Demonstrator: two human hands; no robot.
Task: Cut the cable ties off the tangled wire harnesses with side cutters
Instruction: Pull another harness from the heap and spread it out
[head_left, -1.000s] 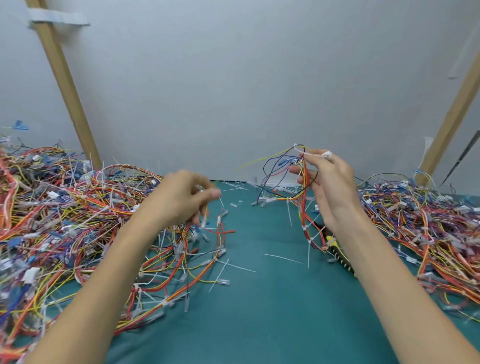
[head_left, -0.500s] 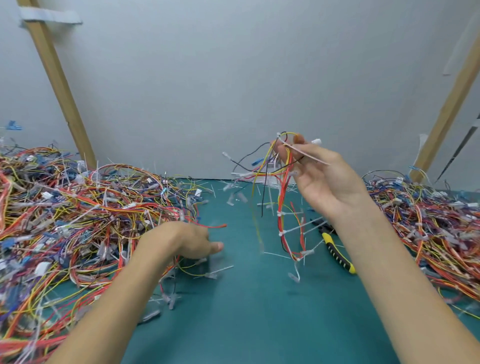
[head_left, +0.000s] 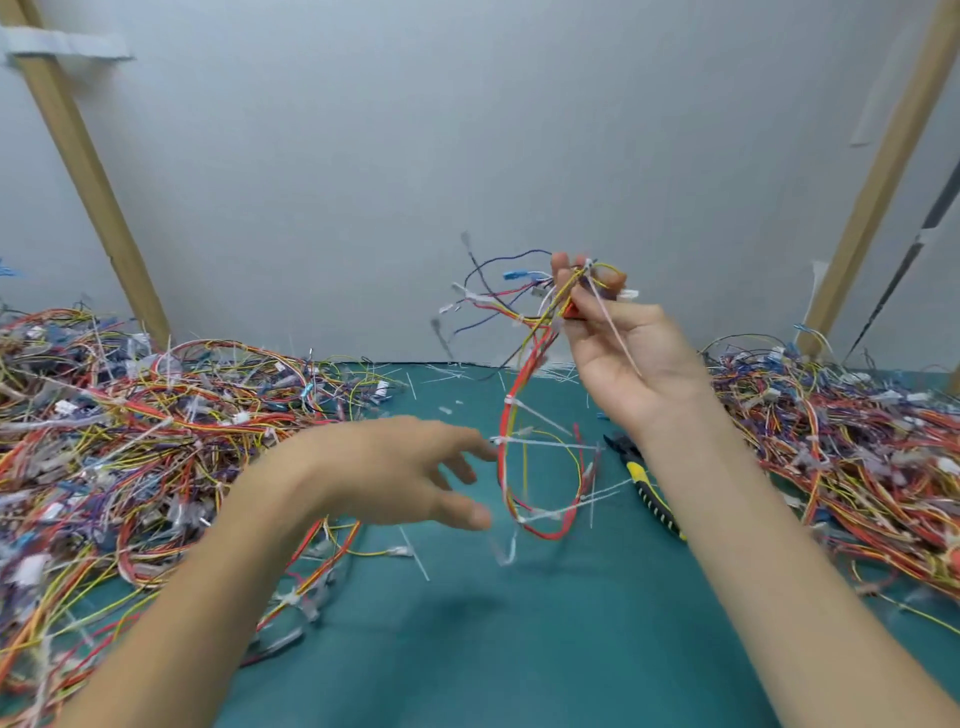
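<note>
Right hand (head_left: 631, 358): raised, palm towards the camera; the thumb and curled fingertips (head_left: 560, 267) pinch the top of one wire harness (head_left: 525, 366), closed firmly on the bundled wires.
Tie tail (head_left: 615, 327): a long white strip runs from that pinch down across the open palm.
Wire harness: hangs from the right hand above the middle of the mat as a loop of red and yellow wires; thin blue, black and red leads with small connectors fan out to the left at the top.
Cable ties (head_left: 545, 444): several white ones are on the hanging loop, their tails sticking out sideways.
Left hand (head_left: 384, 467): empty, fingers spread and relaxed, palm down, just left of the loop; whether a fingertip touches a tie cannot be told through the blur.
Side cutters (head_left: 652, 499): lie on the mat just right of the loop, yellow-and-black handles partly behind the right forearm, in neither hand.
Mat (head_left: 519, 649): teal, strewn with short white tie offcuts (head_left: 415, 558).
Left heap (head_left: 130, 441): a large tangle of harnesses.
Right heap (head_left: 841, 441): a second tangle.
Backdrop: grey wall (head_left: 467, 130) with a slanted wooden post (head_left: 88, 171) on the left.
</note>
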